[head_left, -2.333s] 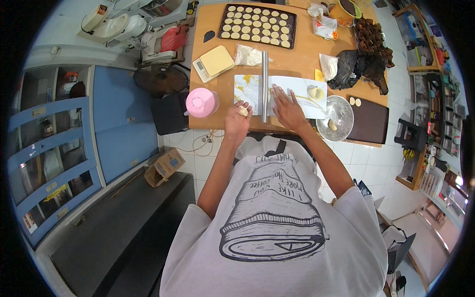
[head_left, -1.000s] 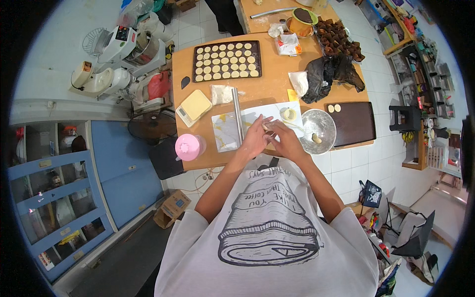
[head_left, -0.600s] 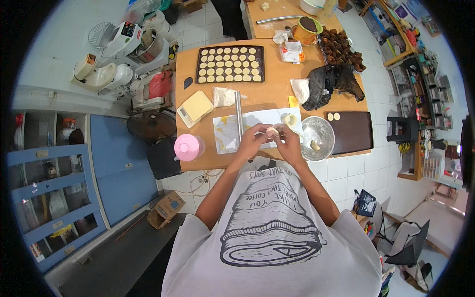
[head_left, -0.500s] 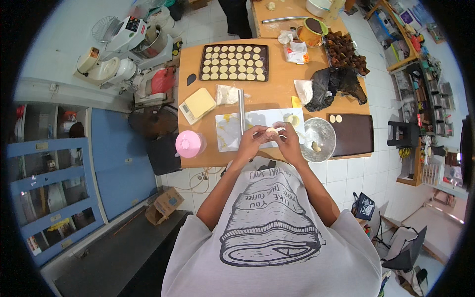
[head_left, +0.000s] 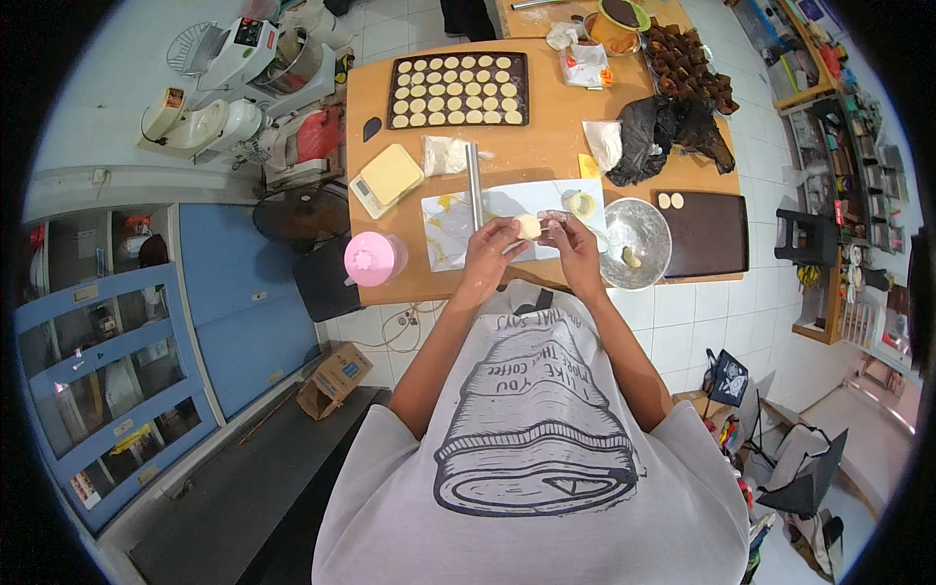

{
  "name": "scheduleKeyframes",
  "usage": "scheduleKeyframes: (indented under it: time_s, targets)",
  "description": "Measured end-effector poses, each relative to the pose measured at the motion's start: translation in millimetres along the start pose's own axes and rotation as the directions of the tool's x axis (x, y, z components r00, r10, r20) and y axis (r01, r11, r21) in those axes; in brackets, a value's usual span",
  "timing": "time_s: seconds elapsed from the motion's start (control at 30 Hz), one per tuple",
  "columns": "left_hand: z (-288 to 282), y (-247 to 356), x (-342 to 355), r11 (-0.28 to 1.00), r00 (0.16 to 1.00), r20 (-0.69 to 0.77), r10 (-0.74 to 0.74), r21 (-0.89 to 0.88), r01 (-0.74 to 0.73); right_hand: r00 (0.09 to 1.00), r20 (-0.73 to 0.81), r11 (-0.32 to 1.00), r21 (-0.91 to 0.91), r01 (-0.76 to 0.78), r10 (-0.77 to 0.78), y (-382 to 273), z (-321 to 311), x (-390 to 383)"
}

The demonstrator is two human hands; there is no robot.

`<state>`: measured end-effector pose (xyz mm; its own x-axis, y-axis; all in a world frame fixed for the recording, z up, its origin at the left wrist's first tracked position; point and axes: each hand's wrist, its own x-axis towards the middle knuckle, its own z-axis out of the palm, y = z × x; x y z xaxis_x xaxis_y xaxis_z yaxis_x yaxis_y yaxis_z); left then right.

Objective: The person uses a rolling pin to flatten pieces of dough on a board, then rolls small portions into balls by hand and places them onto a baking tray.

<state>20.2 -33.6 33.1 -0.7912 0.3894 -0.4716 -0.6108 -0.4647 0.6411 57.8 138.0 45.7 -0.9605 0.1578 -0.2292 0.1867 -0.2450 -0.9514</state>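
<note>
My left hand point(head_left: 495, 252) is closed, pinching a flat, pale round of dough point(head_left: 528, 226) between thumb and fingers. Right beside it, my right hand point(head_left: 575, 246) has its fingertips pressed together at the edge of the round; something thin and pale may be between them, too small to make out. Both hands hover above the near edge of a white patterned sheet point(head_left: 448, 229). On that sheet lie a metal rolling pin point(head_left: 475, 185) and a pale ring-shaped piece point(head_left: 581, 205). A metal bowl point(head_left: 655, 219) with a dough scrap point(head_left: 631, 256) stands by my right hand.
A dark tray point(head_left: 527, 97) of dough rounds lies at the far left; another dark tray point(head_left: 704, 234) at right holds two rounds. Also on the table point(head_left: 390, 307) are a scale point(head_left: 373, 198), pink-lidded jug point(head_left: 370, 258), flour bag point(head_left: 446, 155) and black plastic bag point(head_left: 643, 146).
My hands have drawn slightly apart, and the dough round now shows its flat face in my left fingers. The whole view has shifted a little, with the table sitting higher.
</note>
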Motion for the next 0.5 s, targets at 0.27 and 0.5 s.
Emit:
scheduleKeyframes:
  time_s: [0.27, 0.5]
  targets:
    - [11.5, 1.7, 1.0, 0.997, 0.999, -0.049, 0.002, 0.082, 0.002, 0.999, 0.012, 0.976, -0.211, 0.052, -0.050, 6.6, -9.8, -6.8]
    - [-12.5, 1.5, -12.8, 0.612, 0.960, -0.085, 0.266, 0.785, -0.100, 0.983, 0.128, 0.990, -0.071, -0.121, 0.130, 28.8, -31.8, 5.7]
